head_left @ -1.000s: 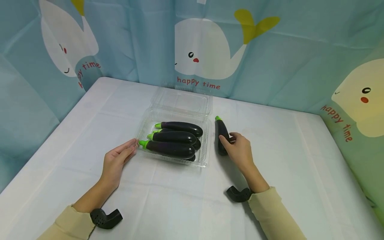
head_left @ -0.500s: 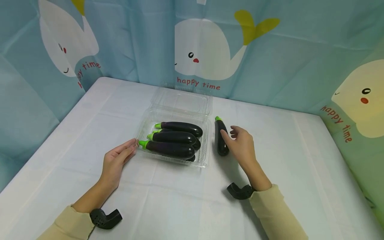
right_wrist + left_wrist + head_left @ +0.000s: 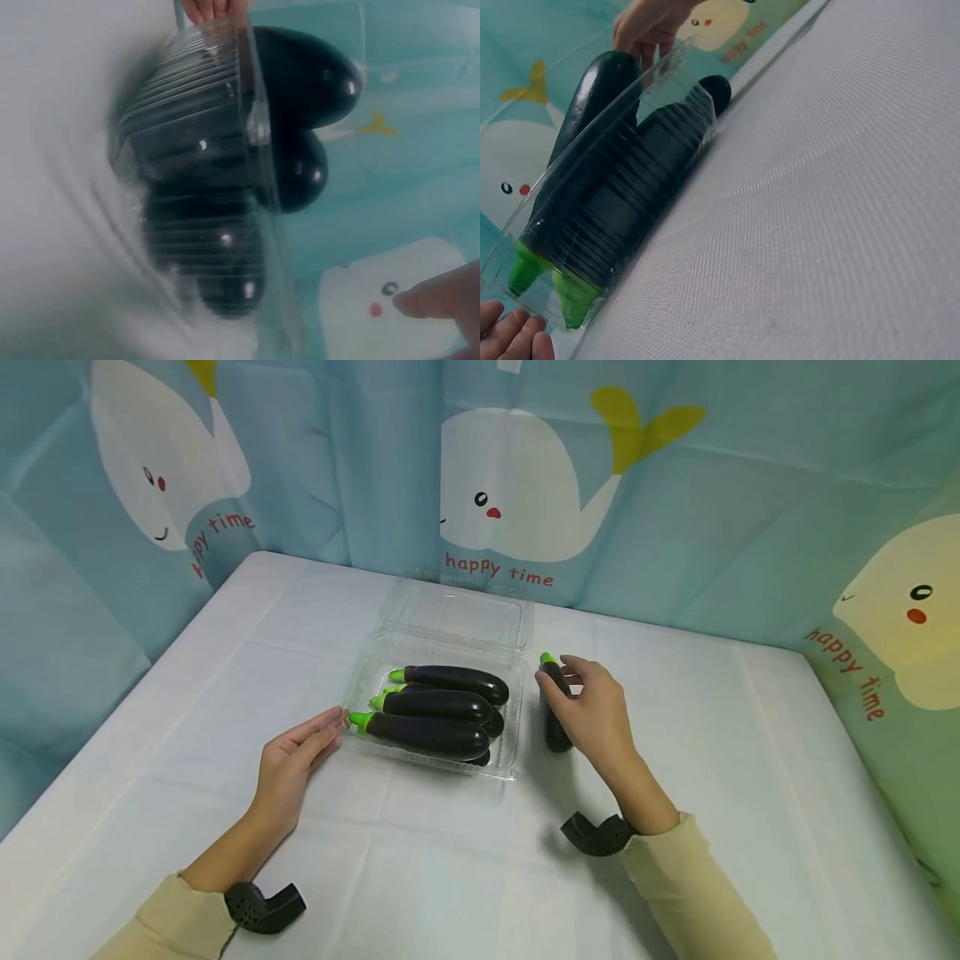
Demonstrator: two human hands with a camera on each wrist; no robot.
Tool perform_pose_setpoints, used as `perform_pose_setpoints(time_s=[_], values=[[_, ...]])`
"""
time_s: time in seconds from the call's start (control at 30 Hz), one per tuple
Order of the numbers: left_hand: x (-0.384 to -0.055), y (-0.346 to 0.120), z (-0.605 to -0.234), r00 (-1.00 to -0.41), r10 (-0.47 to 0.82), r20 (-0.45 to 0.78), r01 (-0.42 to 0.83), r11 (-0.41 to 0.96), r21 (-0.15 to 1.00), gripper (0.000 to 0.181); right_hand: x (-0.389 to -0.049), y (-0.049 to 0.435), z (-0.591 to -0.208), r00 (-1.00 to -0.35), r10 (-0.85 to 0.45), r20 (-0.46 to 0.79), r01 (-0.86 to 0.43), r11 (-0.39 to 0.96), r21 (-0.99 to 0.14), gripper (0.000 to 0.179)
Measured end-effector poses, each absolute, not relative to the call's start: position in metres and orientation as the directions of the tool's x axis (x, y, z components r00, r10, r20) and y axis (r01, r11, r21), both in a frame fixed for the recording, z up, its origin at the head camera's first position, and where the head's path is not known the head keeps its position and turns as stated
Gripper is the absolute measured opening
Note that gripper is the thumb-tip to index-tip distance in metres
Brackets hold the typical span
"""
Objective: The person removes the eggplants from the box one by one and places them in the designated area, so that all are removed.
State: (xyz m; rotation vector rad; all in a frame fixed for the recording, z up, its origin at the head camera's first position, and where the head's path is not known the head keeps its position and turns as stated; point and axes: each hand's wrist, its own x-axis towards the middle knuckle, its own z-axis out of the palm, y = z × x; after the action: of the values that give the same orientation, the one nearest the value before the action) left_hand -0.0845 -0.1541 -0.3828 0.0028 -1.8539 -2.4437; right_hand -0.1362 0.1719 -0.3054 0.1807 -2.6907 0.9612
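Up the loose eggplant moved the right hand.

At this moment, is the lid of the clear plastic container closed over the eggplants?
No, the lid lies folded back behind the container, leaving the eggplants inside uncovered.
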Motion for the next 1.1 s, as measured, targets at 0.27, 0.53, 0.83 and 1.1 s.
perform_pose_setpoints(time_s=[0.27,0.53,0.83,1.1], values=[[-0.085,-0.154,-0.384,-0.997,-0.065,0.046,0.062,-0.279,0.958,0.039,-0.139,0.162,-0.300,-0.955,-0.061,0.289,-0.239,0.732,-0.638,0.046],[-0.086,-0.154,-0.385,-0.997,-0.062,0.050,0.066,-0.293,0.954,0.040,-0.144,0.156,-0.299,-0.958,-0.083,0.276,-0.253,0.701,-0.667,0.047],[-0.087,-0.154,-0.384,-0.997,-0.060,0.038,0.053,-0.260,0.964,0.038,-0.147,0.149,-0.302,-0.963,-0.133,0.234,-0.262,0.653,-0.710,0.048],[-0.087,-0.155,-0.384,-0.997,-0.064,0.032,0.047,-0.245,0.968,0.039,-0.148,0.141,-0.302,-0.956,-0.233,0.177,-0.283,0.584,-0.761,0.051]])
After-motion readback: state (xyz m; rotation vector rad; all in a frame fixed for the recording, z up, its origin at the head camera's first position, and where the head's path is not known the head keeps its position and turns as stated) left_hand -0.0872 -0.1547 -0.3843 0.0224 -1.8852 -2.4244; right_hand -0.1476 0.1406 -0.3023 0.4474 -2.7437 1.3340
